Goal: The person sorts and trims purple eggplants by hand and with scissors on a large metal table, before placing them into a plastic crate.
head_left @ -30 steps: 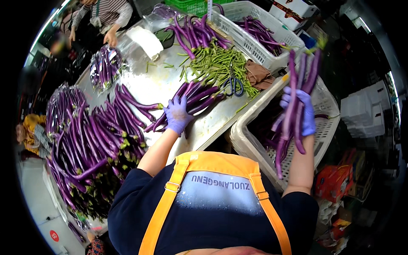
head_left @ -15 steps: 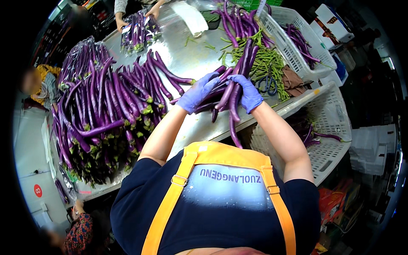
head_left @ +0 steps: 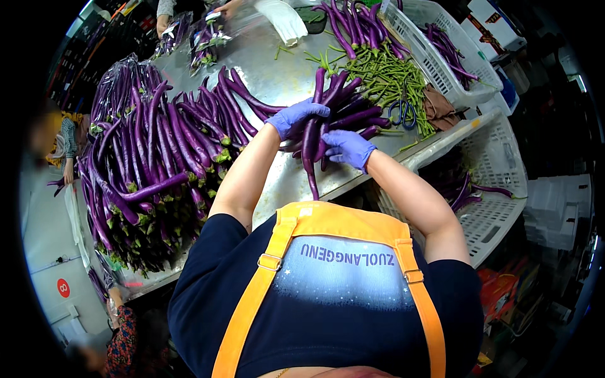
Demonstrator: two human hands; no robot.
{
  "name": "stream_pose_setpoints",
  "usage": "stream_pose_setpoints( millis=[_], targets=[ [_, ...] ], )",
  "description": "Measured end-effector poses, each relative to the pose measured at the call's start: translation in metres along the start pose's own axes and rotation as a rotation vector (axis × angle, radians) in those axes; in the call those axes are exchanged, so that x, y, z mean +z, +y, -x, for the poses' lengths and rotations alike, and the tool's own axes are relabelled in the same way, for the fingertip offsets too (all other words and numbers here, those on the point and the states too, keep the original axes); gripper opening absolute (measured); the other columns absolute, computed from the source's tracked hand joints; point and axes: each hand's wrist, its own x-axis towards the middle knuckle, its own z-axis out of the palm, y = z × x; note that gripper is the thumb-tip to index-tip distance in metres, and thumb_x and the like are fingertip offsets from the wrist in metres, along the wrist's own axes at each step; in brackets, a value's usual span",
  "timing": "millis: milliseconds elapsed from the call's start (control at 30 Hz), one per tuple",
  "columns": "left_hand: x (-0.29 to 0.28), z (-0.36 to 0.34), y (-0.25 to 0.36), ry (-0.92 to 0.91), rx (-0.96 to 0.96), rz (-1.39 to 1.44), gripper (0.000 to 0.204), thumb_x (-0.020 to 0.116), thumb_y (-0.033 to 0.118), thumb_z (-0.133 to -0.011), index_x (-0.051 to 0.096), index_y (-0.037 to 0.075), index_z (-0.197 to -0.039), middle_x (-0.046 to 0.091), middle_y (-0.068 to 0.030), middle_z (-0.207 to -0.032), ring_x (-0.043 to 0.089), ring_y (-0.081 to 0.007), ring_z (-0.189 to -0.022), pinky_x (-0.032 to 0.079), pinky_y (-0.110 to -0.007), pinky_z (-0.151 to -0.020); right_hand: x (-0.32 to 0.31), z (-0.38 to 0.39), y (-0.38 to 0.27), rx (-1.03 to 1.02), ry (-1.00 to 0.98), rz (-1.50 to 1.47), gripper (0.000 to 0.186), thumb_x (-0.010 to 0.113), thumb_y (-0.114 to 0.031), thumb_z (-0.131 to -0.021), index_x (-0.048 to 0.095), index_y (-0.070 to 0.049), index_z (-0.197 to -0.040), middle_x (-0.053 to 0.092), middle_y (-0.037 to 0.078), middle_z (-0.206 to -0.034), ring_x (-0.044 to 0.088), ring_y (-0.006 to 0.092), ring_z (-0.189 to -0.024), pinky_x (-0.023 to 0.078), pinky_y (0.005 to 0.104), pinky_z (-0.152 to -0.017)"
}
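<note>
Head view: the metal surface (head_left: 277, 179) has bare room at 11 o'clock from the hands and a narrower patch at 7; its near edge passes at 5, a white crate (head_left: 495, 165) sits beyond at 4, green beans (head_left: 386, 77) at 1. Since half a second ago, the held eggplants (head_left: 310, 140) have shifted toward 9. The left hand (head_left: 297, 118) has its fingers over them; the right hand (head_left: 350, 150) touches them, fingers bent, grip unclear. Long, glossy, deep purple, they cross a fanned stack.
</note>
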Motion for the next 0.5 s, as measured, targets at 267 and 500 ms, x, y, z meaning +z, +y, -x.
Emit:
stream_pose_setpoints(
  millis=[267, 500],
  targets=[
    [-0.027, -0.017, 0.010, -0.064, 0.278, -1.016, 0.063, 0.081, 0.021, -0.083, 0.061, 0.003, -0.140, 0.066, -0.0106, -0.131, 0.060, -0.0201, -0.117, 0.048, -0.032, -0.103, 0.026, 0.013, 0.045, -0.031, 0.018, 0.249, 0.042, 0.069, -0.035, -0.098, 0.057, -0.008, -0.127, 0.064, 0.008, -0.117, 0.065, 0.0213, -0.104, 0.055, 0.0352, -0.079],
    [-0.037, -0.037, -0.039, 0.138, 0.367, -1.278, 0.041, 0.068, 0.034, -0.097, 0.070, 0.010, -0.131, 0.065, -0.0183, -0.127, 0.060, -0.0329, -0.123, 0.049, -0.038, -0.105, -0.012, -0.010, 0.054, 0.138, 0.174, 0.134, 0.042, 0.072, -0.036, -0.095, 0.056, -0.013, -0.125, 0.055, 0.010, -0.136, 0.053, 0.0324, -0.123, 0.049, 0.0493, -0.096]
  ],
)
